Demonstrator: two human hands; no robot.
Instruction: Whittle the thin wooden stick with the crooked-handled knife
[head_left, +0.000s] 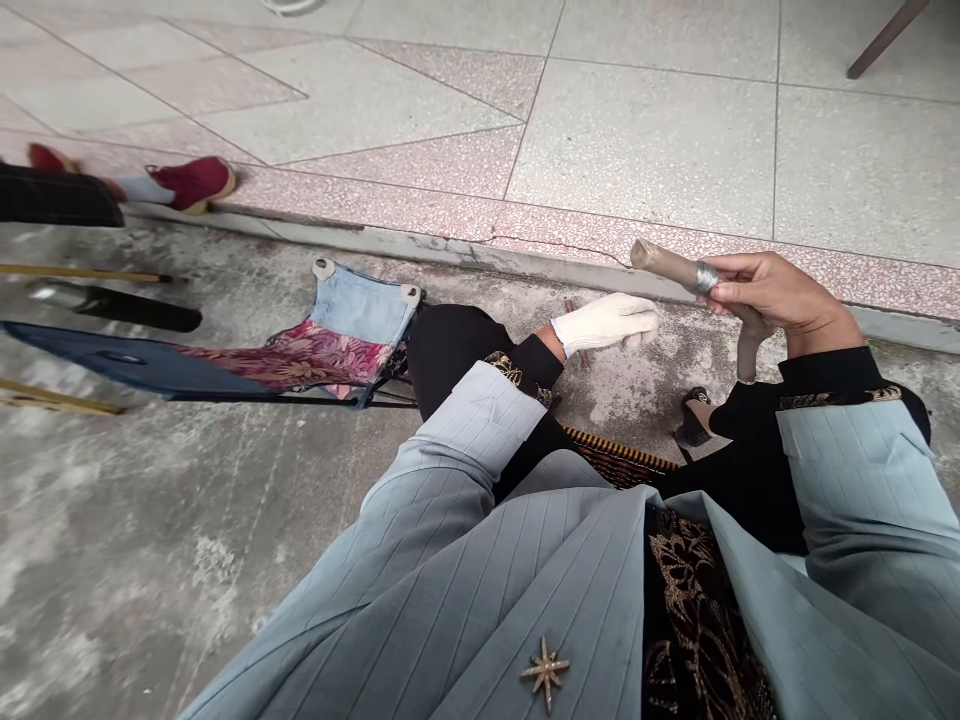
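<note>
A white knitted glove covers my left hand (609, 324), which is held out over the concrete between my knees. Its fingers are pressed together and bent at the tips. A faint thin strand seems to show by them, but what they pinch is too small to make out. My bare right hand (784, 292) grips a brownish stick (664, 263) with a shiny silver band (706, 277) around it, thumb and fingers close to the band. The stick's blunt end points left, above the gloved hand. Below the right palm a similar brownish piece hangs down; whether it joins the stick is unclear.
A low tiled step edge (450, 243) runs across in front. To the left stand a folding chair (330, 345) with floral fabric and a dark bottle (120, 303). Another person's red shoe (196, 183) rests on the step. A woven seat edge (622, 458) shows beneath me.
</note>
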